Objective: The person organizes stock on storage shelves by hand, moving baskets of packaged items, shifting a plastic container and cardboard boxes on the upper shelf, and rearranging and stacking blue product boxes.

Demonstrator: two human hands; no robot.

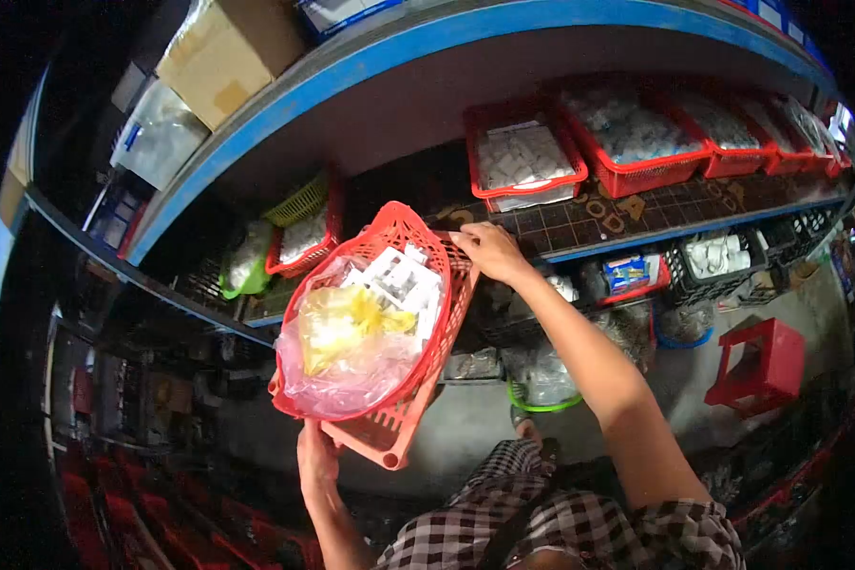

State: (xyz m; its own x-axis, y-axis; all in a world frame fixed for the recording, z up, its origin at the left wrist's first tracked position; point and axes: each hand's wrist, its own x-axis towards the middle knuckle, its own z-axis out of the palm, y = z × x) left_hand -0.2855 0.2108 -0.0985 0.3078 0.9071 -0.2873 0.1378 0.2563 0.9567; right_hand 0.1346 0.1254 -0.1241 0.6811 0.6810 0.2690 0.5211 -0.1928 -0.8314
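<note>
Held out in front of the blue-edged shelf [693, 228], the oval red basket [396, 226] sits on a rectangular red crate [461, 299]; in it lie white parts [399, 275], a yellow bag [356, 328] and a pinkish clear bag [351, 382]. The right hand [492, 251], nearer the shelf, is clamped on the crate's rim; the left hand [318, 454] is underneath, farther from the shelf (fingers hidden, so I cannot tell its grip). Below the shelf, a red stool [779, 361] is on the floor

pretty basic fit tbh, dark-and-pale checked outfit [589, 527], matching short sleeve [695, 532], dark strap [520, 524] across the front
</note>
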